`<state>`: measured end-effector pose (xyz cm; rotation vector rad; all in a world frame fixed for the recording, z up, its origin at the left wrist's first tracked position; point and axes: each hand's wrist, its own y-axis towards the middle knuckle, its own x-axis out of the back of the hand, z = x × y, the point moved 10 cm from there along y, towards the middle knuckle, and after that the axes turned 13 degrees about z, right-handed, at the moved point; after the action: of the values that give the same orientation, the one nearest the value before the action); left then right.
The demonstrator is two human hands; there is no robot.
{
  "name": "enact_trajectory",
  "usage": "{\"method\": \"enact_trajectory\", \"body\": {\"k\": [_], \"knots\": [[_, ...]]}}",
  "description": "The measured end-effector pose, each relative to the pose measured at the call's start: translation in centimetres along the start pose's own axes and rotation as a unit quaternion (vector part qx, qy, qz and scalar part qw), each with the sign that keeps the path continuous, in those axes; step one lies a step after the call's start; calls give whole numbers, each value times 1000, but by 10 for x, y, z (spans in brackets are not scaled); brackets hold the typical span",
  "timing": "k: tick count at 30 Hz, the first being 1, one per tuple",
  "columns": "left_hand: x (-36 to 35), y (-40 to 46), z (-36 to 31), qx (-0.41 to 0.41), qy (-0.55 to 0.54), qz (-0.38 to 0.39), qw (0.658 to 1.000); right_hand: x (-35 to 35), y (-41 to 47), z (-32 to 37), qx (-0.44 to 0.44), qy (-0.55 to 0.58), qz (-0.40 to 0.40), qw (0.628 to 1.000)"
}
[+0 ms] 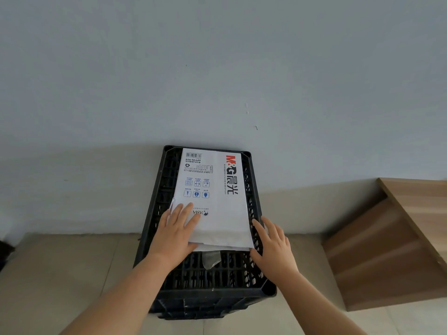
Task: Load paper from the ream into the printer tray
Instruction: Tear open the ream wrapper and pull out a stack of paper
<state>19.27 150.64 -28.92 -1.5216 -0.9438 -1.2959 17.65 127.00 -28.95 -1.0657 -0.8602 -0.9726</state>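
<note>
A white paper ream [217,189] with red and black printing lies flat on top of a black plastic crate [212,276] that stands against the wall. Its wrapper is torn open at the near end, where a loose flap hangs over the crate. My left hand [176,230] rests flat on the ream's near left corner, fingers straight. My right hand [273,245] touches the ream's near right edge with relaxed, spread fingers. No printer or tray is in view.
A wooden cabinet or desk side [391,243] stands to the right of the crate. A pale wall [217,68] rises behind it. Beige floor tiles [60,274] lie around the crate.
</note>
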Motion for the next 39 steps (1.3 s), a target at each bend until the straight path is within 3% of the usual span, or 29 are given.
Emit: {"method": "enact_trajectory", "body": {"k": [4,10,18,31,39], "knots": [[5,1,-3,-13,-9,-19,1000,-1,1,-1,0,5,6,1000],[24,-12,-19,-98,-26,-89,991,-3,2,-1,10,14,2,1000],[60,-11,-16,-107,-55,-126,985,3,4,15,26,16,-19,999],[79,6,-11,-80,-111,-81,987,17,18,44,54,-31,-59,996],[88,2,-5,-76,-98,-126,984,35,7,43,79,-67,-118,988]]}}
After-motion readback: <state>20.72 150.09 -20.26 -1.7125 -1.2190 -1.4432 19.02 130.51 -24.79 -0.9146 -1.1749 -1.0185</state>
